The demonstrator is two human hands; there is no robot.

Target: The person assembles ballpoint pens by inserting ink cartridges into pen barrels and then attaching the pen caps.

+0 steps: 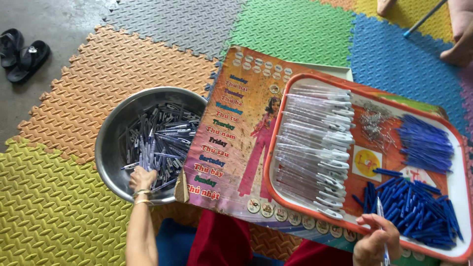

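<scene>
- Head view: the left hand reaches into the round steel bowl, fingers curled down onto the heap of assembled blue-and-clear pens; whether it grips one cannot be told.
- Head view: the right hand is closed on one slim blue-tipped pen, long axis running away from the body (nearly upright in frame).
- Head view: just beyond the right hand lies the pile of short blue plastic pen parts in the orange-rimmed white tray; the row of clear pen barrels lies to its left, between the two hands.
</scene>
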